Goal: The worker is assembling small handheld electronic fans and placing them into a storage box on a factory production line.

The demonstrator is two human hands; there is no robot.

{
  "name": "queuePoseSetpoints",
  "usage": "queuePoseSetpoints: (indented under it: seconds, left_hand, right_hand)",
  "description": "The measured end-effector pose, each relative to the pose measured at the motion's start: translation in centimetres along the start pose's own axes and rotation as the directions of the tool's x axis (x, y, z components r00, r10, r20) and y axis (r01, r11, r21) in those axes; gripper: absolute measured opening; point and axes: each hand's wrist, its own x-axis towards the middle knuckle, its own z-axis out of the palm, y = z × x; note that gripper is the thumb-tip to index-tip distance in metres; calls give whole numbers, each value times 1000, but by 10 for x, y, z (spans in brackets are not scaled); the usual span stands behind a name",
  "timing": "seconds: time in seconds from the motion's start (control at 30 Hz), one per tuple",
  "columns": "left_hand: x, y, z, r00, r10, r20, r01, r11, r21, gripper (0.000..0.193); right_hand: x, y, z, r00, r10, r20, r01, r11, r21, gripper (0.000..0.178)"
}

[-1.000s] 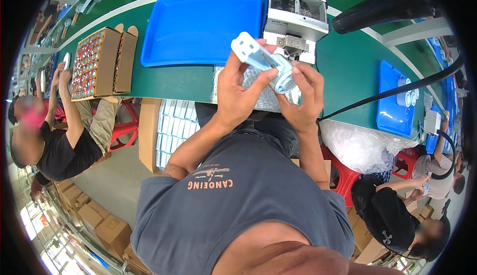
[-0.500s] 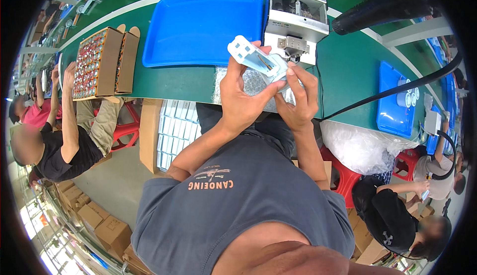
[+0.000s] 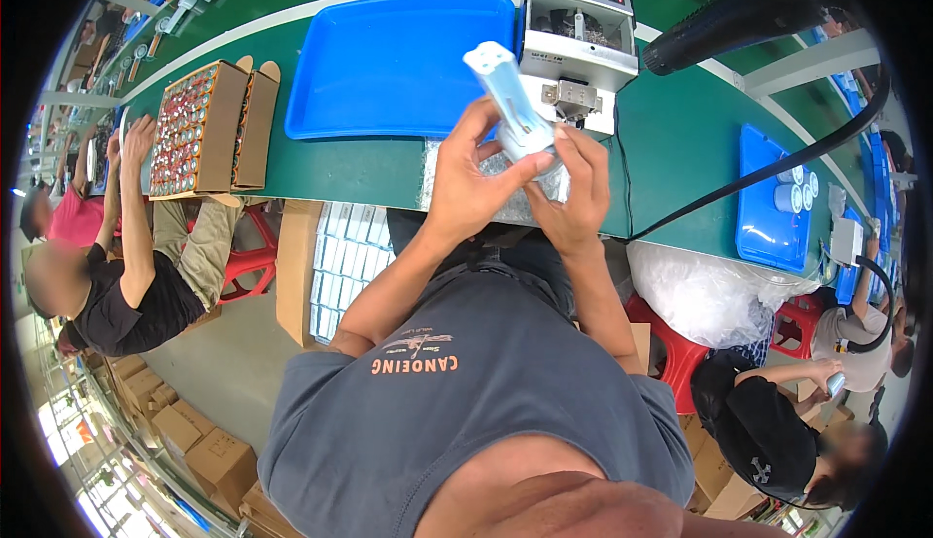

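Note:
In front of my chest my left hand (image 3: 470, 186) grips a long light-blue plastic housing (image 3: 511, 91), its thumb along the lower end. The housing is hollow along its length and points up and slightly left, away from me. My right hand (image 3: 579, 186) pinches the rounded lower end of it with thumb and fingers. Whether a small part sits under those fingertips is hidden. Just beyond the hands stands a silver-and-white screw feeder (image 3: 573, 62) with small metal pieces behind its window. Bubble wrap (image 3: 433, 164) lies on the table beneath my hands.
A large blue tray (image 3: 389, 67) lies left of the feeder. Farther left stand cartons (image 3: 199, 130) of small round parts beside a seated co-worker (image 3: 126, 285). A black tube (image 3: 739, 18) reaches in from the upper right, above a smaller blue tray (image 3: 758, 217) with white cups.
The housing has swung more upright, its far end moving right and away from me. Both hands keep hold of it and have shifted only slightly.

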Motion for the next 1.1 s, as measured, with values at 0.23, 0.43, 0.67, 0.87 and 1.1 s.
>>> queuePoseSetpoints:
  seconds: [0.23,0.43,0.67,0.87,1.1]
  left_hand:
    - [-10,16,-1,996,-73,54,70,996,47,70]
    - [-11,11,-18,994,101,-34,-85,944,320,65]
    - [-21,3,-11,969,247,-4,-202,801,564,71]
    - [-21,0,-3,958,288,17,-242,769,592,71]
    - [-26,-10,-1,962,259,-88,-170,821,546,60]
  right_hand:
    - [15,2,-5,978,39,206,-51,997,53,69]
    - [49,-25,-32,922,19,387,-137,950,282,53]
    - [26,-38,-8,967,140,213,-175,972,156,32]
    - [21,-35,-8,958,242,150,-273,932,237,33]
    - [28,-31,-9,968,212,133,-233,957,173,26]
